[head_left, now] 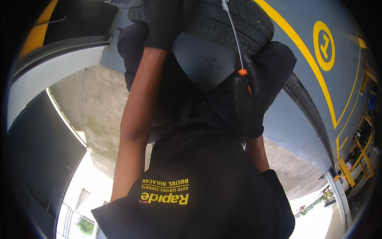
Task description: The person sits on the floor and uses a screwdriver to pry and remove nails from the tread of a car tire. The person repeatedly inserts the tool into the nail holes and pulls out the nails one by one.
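Note:
A black tyre [217, 26] lies at the top of the view, its tread facing me, between my bent knees. My left hand [165, 24], in a black glove, reaches up to the tyre's left part; its fingers are lost against the dark rubber. Lower down on the right, my right hand [247, 85], also black-gloved, is closed around the orange handle of a screwdriver-like tool [234, 34]. Its long thin metal shaft points up across the tread. A paler piece shows at the upper end, too small to make out.
Grey floor carries a yellow painted line [302, 44] and a yellow ring mark [324, 46] at right. A drain grate [308, 103] runs beside my right knee. Yellow metal frames [362, 167] stand at the far right. A dark panel [43, 147] fills the left side.

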`<action>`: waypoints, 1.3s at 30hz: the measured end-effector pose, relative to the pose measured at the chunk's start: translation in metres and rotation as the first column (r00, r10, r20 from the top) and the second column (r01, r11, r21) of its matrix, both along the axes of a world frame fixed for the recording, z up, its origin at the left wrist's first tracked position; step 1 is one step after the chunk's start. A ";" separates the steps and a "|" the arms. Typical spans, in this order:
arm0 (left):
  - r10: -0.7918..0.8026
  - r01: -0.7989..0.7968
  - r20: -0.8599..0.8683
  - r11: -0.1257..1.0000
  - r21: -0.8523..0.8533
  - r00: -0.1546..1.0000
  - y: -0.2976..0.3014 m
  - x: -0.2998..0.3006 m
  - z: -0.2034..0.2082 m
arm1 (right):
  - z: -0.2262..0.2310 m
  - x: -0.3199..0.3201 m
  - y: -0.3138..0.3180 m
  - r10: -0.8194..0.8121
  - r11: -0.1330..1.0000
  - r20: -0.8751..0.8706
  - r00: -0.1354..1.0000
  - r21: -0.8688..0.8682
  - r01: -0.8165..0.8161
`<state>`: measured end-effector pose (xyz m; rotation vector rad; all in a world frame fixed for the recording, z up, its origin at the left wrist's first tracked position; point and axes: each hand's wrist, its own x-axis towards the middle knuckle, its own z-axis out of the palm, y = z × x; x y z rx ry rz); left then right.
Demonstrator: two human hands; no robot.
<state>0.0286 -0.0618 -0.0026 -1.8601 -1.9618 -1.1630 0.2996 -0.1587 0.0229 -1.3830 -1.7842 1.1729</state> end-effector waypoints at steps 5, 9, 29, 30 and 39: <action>-0.019 0.022 -0.048 0.998 0.059 0.999 0.018 -0.008 -0.008 | -0.002 0.019 -0.002 0.057 0.997 0.044 0.997 -0.056 -0.055; -0.033 0.035 -0.036 0.998 0.057 0.999 0.024 -0.010 -0.007 | -0.005 0.020 0.002 0.076 0.993 0.036 0.996 0.088 -0.079; 0.030 -0.029 -0.027 0.997 0.066 0.999 0.029 -0.007 -0.006 | 0.006 -0.028 0.034 -0.069 0.998 0.087 0.994 0.002 0.069; 0.033 -0.032 -0.026 0.997 0.068 0.999 0.029 -0.010 -0.008 | 0.001 -0.029 0.038 -0.080 0.996 0.034 0.996 -0.045 0.081; -0.014 0.014 0.000 0.997 0.079 1.000 0.042 -0.054 -0.012 | -0.005 -0.004 0.031 -0.032 0.971 0.080 0.996 0.239 0.012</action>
